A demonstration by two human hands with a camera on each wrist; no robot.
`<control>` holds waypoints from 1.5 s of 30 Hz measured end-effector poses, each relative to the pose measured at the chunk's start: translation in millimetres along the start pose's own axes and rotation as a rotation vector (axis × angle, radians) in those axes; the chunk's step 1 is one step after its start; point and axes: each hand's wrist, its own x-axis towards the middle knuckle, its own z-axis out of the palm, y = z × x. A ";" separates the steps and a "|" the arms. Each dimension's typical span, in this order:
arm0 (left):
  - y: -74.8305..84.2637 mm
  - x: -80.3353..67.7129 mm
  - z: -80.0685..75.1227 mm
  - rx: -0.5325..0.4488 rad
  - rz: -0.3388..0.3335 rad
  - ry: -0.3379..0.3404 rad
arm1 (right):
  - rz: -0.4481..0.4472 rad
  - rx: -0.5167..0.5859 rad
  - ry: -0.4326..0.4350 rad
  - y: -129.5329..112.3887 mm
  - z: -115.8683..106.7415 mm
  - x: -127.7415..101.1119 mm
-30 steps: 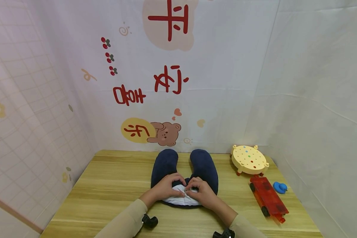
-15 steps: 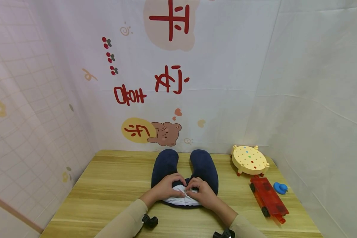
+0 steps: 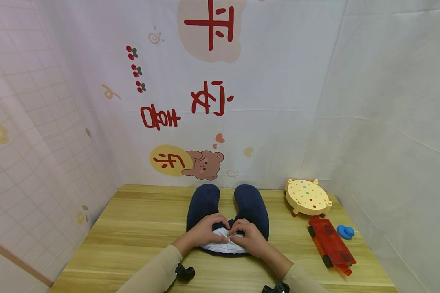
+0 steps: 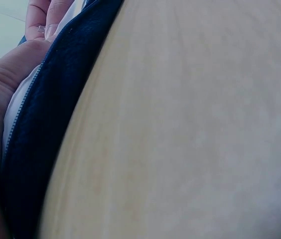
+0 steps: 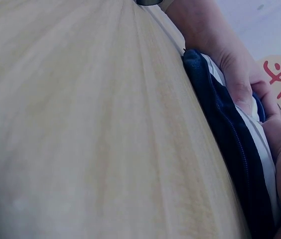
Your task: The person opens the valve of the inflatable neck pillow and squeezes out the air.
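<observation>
A navy U-shaped neck pillow [image 3: 203,202] lies on the table with its curved base toward the person. Along that base the cover gapes, and white inner fabric [image 3: 215,247] shows. Zipper teeth [image 5: 236,132] run along the navy edge in both wrist views. My left hand [image 3: 203,231] grips the pillow from the left, its thumb pressed on the white fabric. From the right, my right hand [image 3: 252,237] pinches the white fabric near the middle with thumb and forefinger. A tiny clear piece [image 4: 42,29] shows at the right fingertips; I cannot tell what it is.
To the right on the wooden table [image 3: 139,219] stand a round cream toy stool-like piece [image 3: 308,196] with colored dots, a red see-through toy car [image 3: 331,242] and a blue toy duck [image 3: 346,231]. A printed white cloth [image 3: 271,101] hangs behind the table.
</observation>
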 end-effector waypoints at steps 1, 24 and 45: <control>0.3 -0.1 0.1 0.000 -0.001 0.000 | 0.001 0.001 -0.002 -0.3 -0.2 0.0; -1.5 0.6 1.3 -0.009 -0.022 0.001 | -0.013 -0.001 0.008 -1.2 1.3 -0.1; -1.0 1.5 1.1 -0.012 -0.032 0.000 | 0.004 -0.014 -0.013 0.5 0.4 -0.4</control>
